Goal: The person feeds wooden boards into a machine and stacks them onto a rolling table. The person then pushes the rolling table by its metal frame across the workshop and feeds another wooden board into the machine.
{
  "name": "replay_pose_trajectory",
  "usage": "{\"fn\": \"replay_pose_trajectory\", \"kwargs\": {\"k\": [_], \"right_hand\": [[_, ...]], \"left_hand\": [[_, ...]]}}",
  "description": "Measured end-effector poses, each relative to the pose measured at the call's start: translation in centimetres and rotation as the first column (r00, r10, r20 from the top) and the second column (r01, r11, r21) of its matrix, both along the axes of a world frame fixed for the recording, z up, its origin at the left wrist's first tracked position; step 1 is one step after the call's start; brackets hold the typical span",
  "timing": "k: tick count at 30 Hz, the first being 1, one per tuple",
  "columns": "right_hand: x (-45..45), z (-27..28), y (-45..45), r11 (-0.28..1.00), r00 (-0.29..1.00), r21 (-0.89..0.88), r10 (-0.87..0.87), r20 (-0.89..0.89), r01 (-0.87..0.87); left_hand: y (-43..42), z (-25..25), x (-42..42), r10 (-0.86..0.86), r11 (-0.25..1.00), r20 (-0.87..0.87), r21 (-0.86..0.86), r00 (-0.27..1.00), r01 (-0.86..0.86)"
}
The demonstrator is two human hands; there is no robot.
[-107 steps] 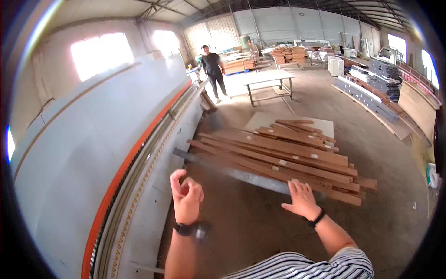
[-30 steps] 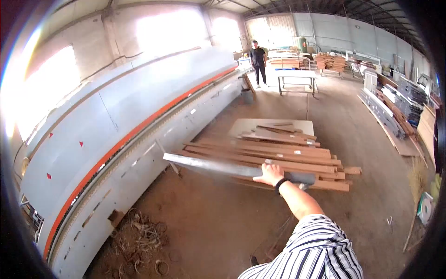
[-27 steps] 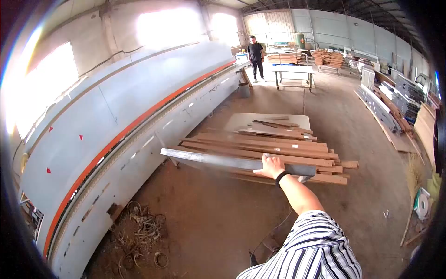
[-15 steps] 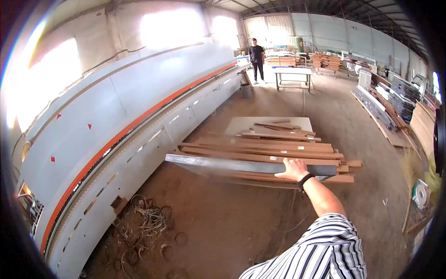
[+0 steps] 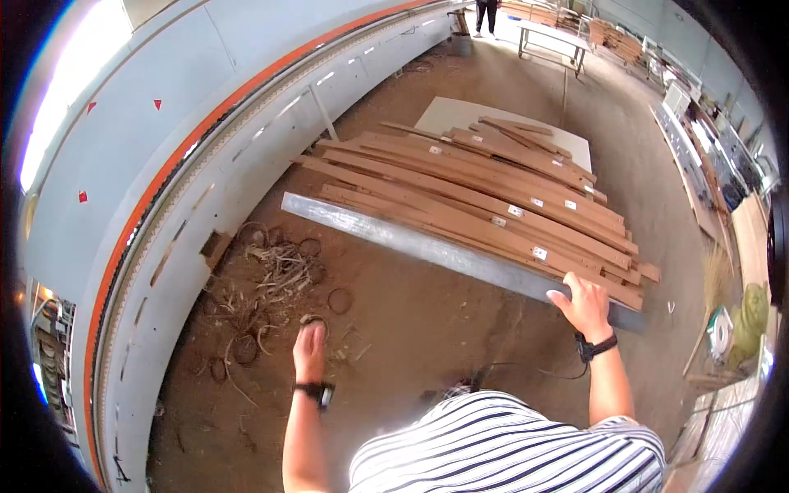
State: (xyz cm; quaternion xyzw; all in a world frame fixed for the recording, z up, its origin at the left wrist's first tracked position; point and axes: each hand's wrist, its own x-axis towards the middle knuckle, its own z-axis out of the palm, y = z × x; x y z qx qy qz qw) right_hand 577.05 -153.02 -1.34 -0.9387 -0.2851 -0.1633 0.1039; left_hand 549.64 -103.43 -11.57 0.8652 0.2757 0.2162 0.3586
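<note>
A long grey metal bar [image 5: 411, 243] is slanting across the middle of the view, its far-left end pointing toward the machine and its other end reaching past the person's right hand [image 5: 583, 306]. It is running along the near side of a pile of brown planks [image 5: 460, 185], just beside them; whether it is touching the floor is hard to tell. The right hand is lying over the bar near its right end, thumb spreading leftward; whether the fingers are closing around it cannot be told. The left hand [image 5: 310, 353] is hanging well apart from both the bar and the right hand, fingers bunching together, their curl too blurred to judge. A dark band is circling each wrist.

The planks, several bearing white labels [image 5: 539, 253], are fanning out beyond the bar, with a pale board [image 5: 444, 115] showing behind them. Tangled strips of scrap [image 5: 288, 267] are littering the brown floor [image 5: 427, 329] beyond the left hand. A long orange-trimmed machine [image 5: 263, 164] is stretching along the left side. On the right, a green sack [image 5: 749, 320] is sitting beside a straw broom [image 5: 717, 278]. Farther back, a person in dark trousers [image 5: 486, 15] is standing near a white-topped table [image 5: 552, 39].
</note>
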Motion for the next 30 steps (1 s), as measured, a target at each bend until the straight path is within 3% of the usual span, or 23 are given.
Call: {"fn": "replay_pose_trajectory", "kwargs": {"k": [2, 3, 4, 5, 6, 7, 9, 10, 11, 12, 15, 17, 20, 23, 24, 26, 27, 28, 30], "right_hand": [[-3.2, 3.5, 1.3, 0.997, 0.991, 0.008, -0.081, -0.107, 0.082], [-4.0, 4.4, 2.2, 0.997, 0.998, 0.036, -0.063, 0.015, 0.063], [-4.4, 5.5, 4.1, 0.995, 0.998, 0.080, -0.066, 0.005, 0.065], [-5.4, 7.2, 5.0, 0.984, 0.990, 0.107, -0.140, -0.008, 0.140], [-5.3, 11.7, 6.6, 0.988, 0.986, 0.083, -0.135, 0.101, 0.127], [-6.2, 13.3, 7.1, 0.983, 0.983, -0.017, -0.183, 0.018, 0.183], [-7.6, 15.8, 8.4, 0.968, 0.965, -0.035, -0.246, 0.092, 0.250], [-8.0, 17.0, 9.0, 0.960, 0.963, 0.069, -0.271, 0.000, 0.270], [-7.8, 17.9, 9.8, 0.941, 0.936, -0.006, -0.339, -0.092, 0.340], [-8.2, 17.9, 11.5, 0.926, 0.904, -0.074, -0.378, -0.197, 0.371], [-12.4, 21.1, 14.0, 0.933, 0.928, 0.042, -0.350, -0.129, 0.357], [-14.3, 26.0, 14.6, 0.948, 0.956, 0.120, -0.288, -0.065, 0.294], [-16.8, 31.5, 15.6, 0.927, 0.940, 0.161, -0.328, -0.090, 0.339], [-18.7, 34.5, 11.3, 0.942, 0.972, 0.284, -0.214, 0.093, 0.180], [-19.1, 36.5, 10.2, 0.945, 0.986, 0.296, -0.161, 0.050, 0.140], [-20.6, 38.4, 7.4, 0.934, 0.965, 0.243, -0.253, -0.065, 0.261], [-22.9, 39.2, 6.7, 0.920, 0.917, 0.108, -0.354, -0.181, 0.377], [-24.2, 38.0, 6.6, 0.920, 0.920, 0.072, -0.378, -0.098, 0.386], [-27.8, 42.9, 7.0, 0.942, 0.943, 0.073, -0.320, -0.090, 0.327]], "left_hand": [[2.7, 6.0, 5.0, -0.177, 0.978, 0.034, 0.118, 0.984, 0.171], [3.4, 9.2, 7.8, -0.246, 0.935, 0.108, 0.288, 0.963, 0.207], [5.1, 10.8, 10.7, -0.279, 0.862, 0.099, 0.464, 0.955, 0.204], [5.2, 13.5, 12.5, -0.209, 0.872, 0.099, 0.469, 0.973, 0.140], [6.3, 19.4, 15.5, -0.344, 0.798, 0.066, 0.546, 0.937, 0.255], [7.9, 19.9, 17.6, -0.385, 0.762, -0.002, 0.564, 0.923, 0.319], [10.4, 20.8, 21.3, -0.463, 0.679, -0.135, 0.581, 0.876, 0.449], [14.1, 19.0, 22.7, -0.413, 0.555, -0.286, 0.673, 0.864, 0.488], [15.0, 21.1, 23.2, -0.378, 0.731, -0.308, 0.480, 0.873, 0.485], [15.3, 23.9, 22.3, -0.295, 0.751, -0.447, 0.438, 0.844, 0.494], [18.5, 26.6, 20.0, -0.318, 0.659, -0.358, 0.582, 0.878, 0.476], [20.0, 33.1, 18.9, -0.268, 0.605, -0.429, 0.621, 0.862, 0.498], [20.7, 38.8, 18.8, -0.108, 0.828, -0.519, 0.426, 0.848, 0.366], [17.3, 42.2, 14.7, -0.071, 0.539, -0.544, 0.684, 0.836, 0.491], [17.2, 42.8, 14.2, -0.131, 0.489, -0.462, 0.739, 0.877, 0.463], [14.7, 45.3, 12.4, -0.160, 0.587, -0.430, 0.682, 0.889, 0.436], [14.5, 45.2, 10.3, -0.167, 0.614, -0.355, 0.693, 0.920, 0.378], [16.2, 43.7, 9.5, -0.247, 0.594, -0.262, 0.720, 0.933, 0.359], [18.4, 45.8, 7.5, -0.191, 0.484, -0.352, 0.778, 0.916, 0.400]]}}
